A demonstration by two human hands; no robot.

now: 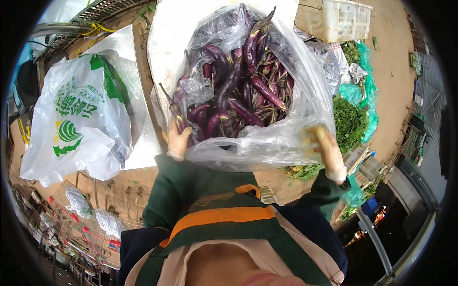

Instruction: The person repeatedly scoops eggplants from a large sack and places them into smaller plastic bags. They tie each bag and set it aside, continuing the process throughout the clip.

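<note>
A large clear plastic bag (275, 146), its mouth wide apart, holds many long purple eggplants (229, 84) in front of me. My left hand (178, 137), in a pale glove, is closed around one eggplant (175, 109), its stem pointing up, at the bag's left edge. At the bag's near right rim is my right hand (322, 143), also gloved; its fingers are blurred, and whether they grip the plastic is unclear. To the left, a white plastic bag with green print (78, 118) lies on a shiny metal surface (143, 153).
A white plastic crate (332, 19) stands at the top right. Below it are crumpled plastic, leafy greens (349, 123) and green plastic sheeting (368, 89). Shopping carts (82, 228) stand at the lower left. A black rack with yellow straps (96, 30) is at the upper left.
</note>
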